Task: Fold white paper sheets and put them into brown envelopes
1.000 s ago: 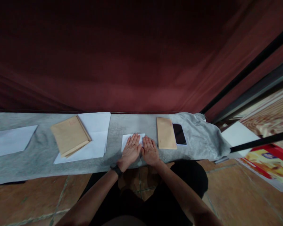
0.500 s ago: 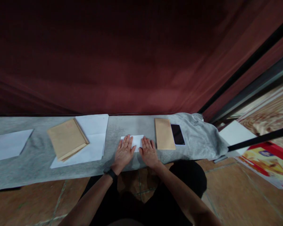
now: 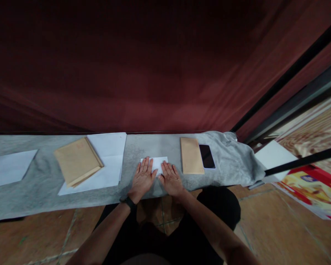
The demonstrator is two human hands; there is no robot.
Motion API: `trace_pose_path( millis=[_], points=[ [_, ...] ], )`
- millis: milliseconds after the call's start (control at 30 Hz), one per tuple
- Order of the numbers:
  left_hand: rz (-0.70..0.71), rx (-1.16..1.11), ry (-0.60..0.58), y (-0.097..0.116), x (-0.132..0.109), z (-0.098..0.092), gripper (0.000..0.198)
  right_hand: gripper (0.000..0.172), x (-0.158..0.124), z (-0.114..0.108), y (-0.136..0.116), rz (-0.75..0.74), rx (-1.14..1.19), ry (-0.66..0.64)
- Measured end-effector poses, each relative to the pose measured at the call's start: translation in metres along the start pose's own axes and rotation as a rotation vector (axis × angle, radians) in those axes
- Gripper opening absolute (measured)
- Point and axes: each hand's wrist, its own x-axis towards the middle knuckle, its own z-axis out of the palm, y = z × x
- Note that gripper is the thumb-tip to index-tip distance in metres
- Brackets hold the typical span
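A small folded white paper (image 3: 156, 162) lies on the grey cloth (image 3: 44, 191) in front of me. My left hand (image 3: 142, 179) rests flat on the paper's left part, fingers stretched out, with a black band on the wrist. My right hand (image 3: 170, 179) lies flat beside it on the paper's right part, fingers also stretched out. The two hands almost touch at the thumbs. Most of the paper is hidden under them.
A tan envelope (image 3: 191, 155) and a dark phone (image 3: 206, 156) lie just right of my hands. To the left, a stack of tan envelopes (image 3: 76, 161) sits on white sheets (image 3: 109, 147). Another white sheet (image 3: 8, 168) lies at the far left. A dark red curtain (image 3: 143, 73) hangs behind.
Both hands slid a little toward me over the paper, first parting slightly and then closing together again, staying flat.
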Motion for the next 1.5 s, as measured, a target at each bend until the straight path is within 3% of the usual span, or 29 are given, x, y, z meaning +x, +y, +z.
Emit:
trace_pose_path(
  millis=[300, 700, 833, 1033, 1167, 1300, 1500],
  points=[
    [-0.072, 0.006, -0.049, -0.015, -0.008, -0.011, 0.067, 0.054, 0.001, -0.007, 0.005, 0.076, 0.041, -0.064],
    [-0.158, -0.08, 0.002, -0.033, -0.017, -0.016, 0.061, 0.052, 0.002, -0.017, 0.018, 0.161, 0.115, -0.153],
    [-0.183, -0.07, 0.058, -0.02, -0.02, -0.019, 0.062, 0.053, 0.003, -0.016, 0.019, 0.163, 0.143, -0.143],
    [0.076, -0.16, -0.042, 0.014, -0.026, -0.019, 0.058, 0.052, 0.003, -0.018, 0.019, 0.142, 0.13, -0.122],
    [0.014, -0.126, -0.046, 0.015, -0.028, -0.018, 0.057, 0.052, 0.003, -0.021, 0.019, 0.138, 0.124, -0.13],
    [-0.022, -0.096, -0.065, 0.005, -0.017, -0.022, 0.055, 0.052, 0.004, -0.022, 0.018, 0.141, 0.124, -0.134],
    [-0.052, -0.035, -0.089, -0.007, 0.024, -0.027, 0.051, 0.051, 0.007, -0.026, 0.019, 0.159, 0.127, -0.162]
  ],
)
